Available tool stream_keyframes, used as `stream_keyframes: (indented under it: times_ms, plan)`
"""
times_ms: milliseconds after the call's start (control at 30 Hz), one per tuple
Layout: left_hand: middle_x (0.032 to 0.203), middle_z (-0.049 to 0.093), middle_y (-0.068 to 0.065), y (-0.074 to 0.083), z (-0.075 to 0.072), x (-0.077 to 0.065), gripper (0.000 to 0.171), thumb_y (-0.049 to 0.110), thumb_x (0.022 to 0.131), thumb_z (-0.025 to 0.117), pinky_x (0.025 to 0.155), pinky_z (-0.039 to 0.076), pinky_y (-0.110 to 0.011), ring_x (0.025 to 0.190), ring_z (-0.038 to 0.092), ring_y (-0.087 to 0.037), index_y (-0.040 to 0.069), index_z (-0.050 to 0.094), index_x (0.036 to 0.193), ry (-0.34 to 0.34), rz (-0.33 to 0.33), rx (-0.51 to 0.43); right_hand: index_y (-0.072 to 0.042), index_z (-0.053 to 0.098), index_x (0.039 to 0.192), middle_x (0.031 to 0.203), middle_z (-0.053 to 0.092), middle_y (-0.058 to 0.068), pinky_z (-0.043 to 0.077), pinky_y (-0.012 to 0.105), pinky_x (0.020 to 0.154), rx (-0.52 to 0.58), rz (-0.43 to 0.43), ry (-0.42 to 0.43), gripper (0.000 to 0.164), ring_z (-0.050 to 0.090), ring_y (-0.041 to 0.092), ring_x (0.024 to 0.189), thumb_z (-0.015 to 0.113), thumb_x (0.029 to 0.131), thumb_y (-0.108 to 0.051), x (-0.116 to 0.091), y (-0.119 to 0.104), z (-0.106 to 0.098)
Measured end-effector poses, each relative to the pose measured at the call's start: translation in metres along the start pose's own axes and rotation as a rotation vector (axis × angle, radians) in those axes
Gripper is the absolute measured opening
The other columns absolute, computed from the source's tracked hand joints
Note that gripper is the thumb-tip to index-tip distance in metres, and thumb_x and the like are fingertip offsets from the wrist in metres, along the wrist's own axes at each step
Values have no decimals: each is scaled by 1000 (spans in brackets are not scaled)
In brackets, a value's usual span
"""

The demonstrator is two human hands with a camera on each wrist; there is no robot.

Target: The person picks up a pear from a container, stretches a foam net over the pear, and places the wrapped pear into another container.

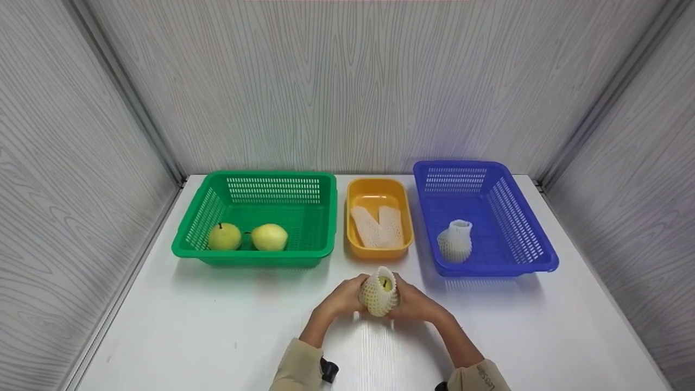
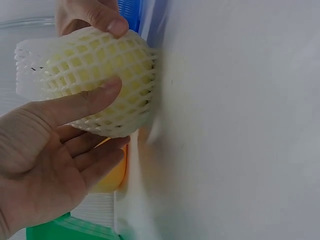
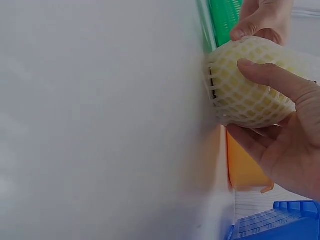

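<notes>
Between both hands is a yellow pear [image 1: 379,296] inside a white foam net sleeve [image 2: 100,60], its stem end facing up and showing through the sleeve's open top. My left hand [image 1: 347,297] grips it from the left, thumb across the netting and fingers behind. From the other side my right hand [image 1: 415,301] holds it the same way, as the right wrist view shows. The sleeve is stretched around the pear's body, and its loose end stands past the stem.
A green basket [image 1: 255,253] at the left contains two bare pears [image 1: 269,237]. The orange tray [image 1: 380,253] in the middle has flat foam sleeves [image 1: 390,225] in it. At the right, a blue basket [image 1: 497,267] holds a foam-sleeved fruit [image 1: 456,244]. Panel walls [image 1: 347,87] enclose the white table [image 1: 217,326].
</notes>
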State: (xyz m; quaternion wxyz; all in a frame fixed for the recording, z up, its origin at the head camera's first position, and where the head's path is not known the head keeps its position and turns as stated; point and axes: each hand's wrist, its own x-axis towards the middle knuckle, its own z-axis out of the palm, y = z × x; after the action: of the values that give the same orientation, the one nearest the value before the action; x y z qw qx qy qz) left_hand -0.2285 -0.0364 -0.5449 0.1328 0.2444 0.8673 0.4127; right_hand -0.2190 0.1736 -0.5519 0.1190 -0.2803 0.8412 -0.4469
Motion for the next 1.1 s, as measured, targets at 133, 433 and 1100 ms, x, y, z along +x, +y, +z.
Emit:
stream_keyframes:
  times_ms: [133, 433, 1100]
  plan:
    - [119, 56, -15, 1, -7, -1, 60, 9, 72, 76, 93, 39, -41, 112, 50, -28, -1, 49, 124, -8, 1, -51, 4, 26, 136, 116, 52, 16, 42, 42, 85, 67, 10, 4, 89, 50, 27, 103, 79, 65, -6, 0, -1, -5]
    - [126, 47, -17, 7, -17, 1, 59, 7, 80, 70, 94, 39, -37, 117, 44, -28, -1, 34, 126, 15, -46, -635, 1, 16, 137, 128, 35, 23, 40, 34, 89, 525, 145, 128, 81, 40, 31, 115, 68, 75, -3, -2, -18, -18]
    - [131, 44, -18, 29, -9, 11, 66, 20, 88, 64, 90, 43, -38, 114, 49, -28, 4, 29, 141, 284, 4, -890, -1, 23, 140, 130, 45, 22, 36, 40, 94, 640, 229, 448, 69, 47, 25, 113, 63, 86, -16, 11, -52, -26]
